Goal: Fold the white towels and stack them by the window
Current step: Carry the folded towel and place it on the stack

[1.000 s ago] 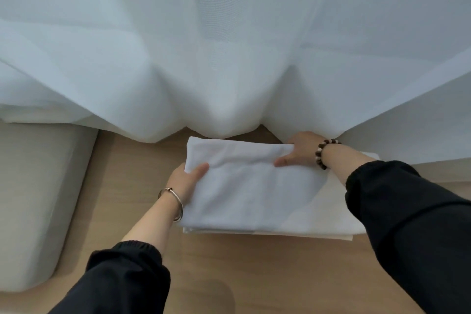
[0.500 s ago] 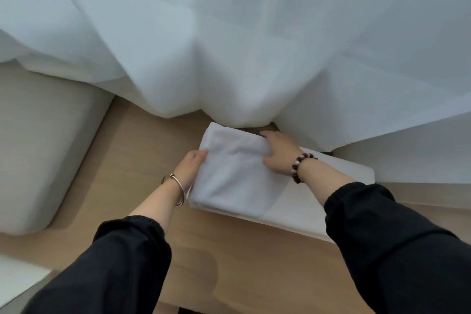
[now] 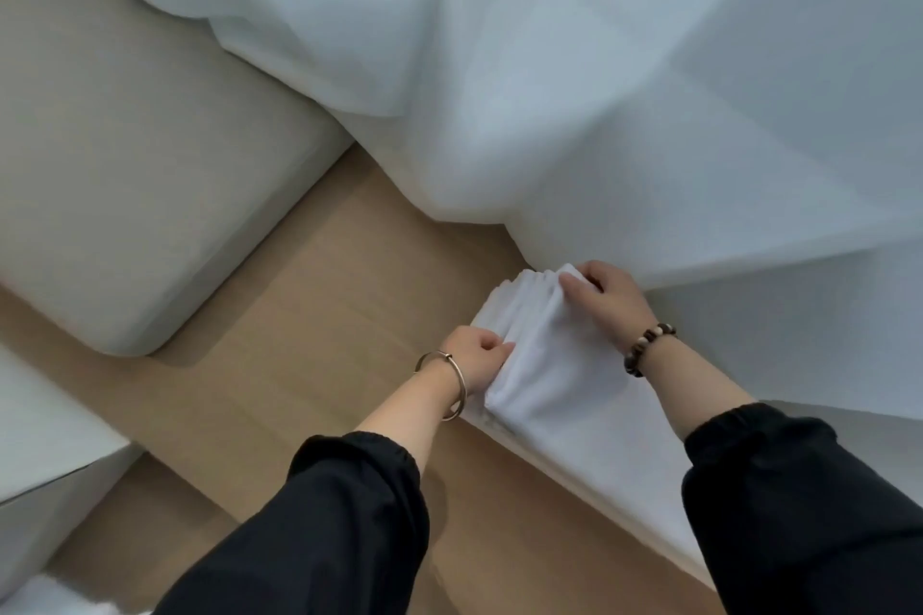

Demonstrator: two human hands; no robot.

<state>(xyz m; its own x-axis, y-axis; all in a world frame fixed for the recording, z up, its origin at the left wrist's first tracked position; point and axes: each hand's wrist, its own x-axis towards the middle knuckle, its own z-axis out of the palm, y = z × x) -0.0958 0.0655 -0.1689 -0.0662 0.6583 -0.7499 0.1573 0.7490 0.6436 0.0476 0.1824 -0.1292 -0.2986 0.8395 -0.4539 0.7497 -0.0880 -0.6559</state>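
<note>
Left hand (image 3: 474, 357) and right hand (image 3: 607, 300) both grip the bunched top towel (image 3: 549, 365), which lies on the stack (image 3: 614, 464) under the sheer curtain (image 3: 549, 90). My worry is that further tugging could undo its folds and skew the stack.

I count two hands, a left hand (image 3: 474, 357) and a right hand (image 3: 607, 302), one bunched white cloth towel (image 3: 544, 365), one gold metal bangle (image 3: 463, 387), one brown bead bracelet (image 3: 647, 347), one sheer white curtain (image 3: 599, 90) and one beige cushion (image 3: 150, 165).
</note>
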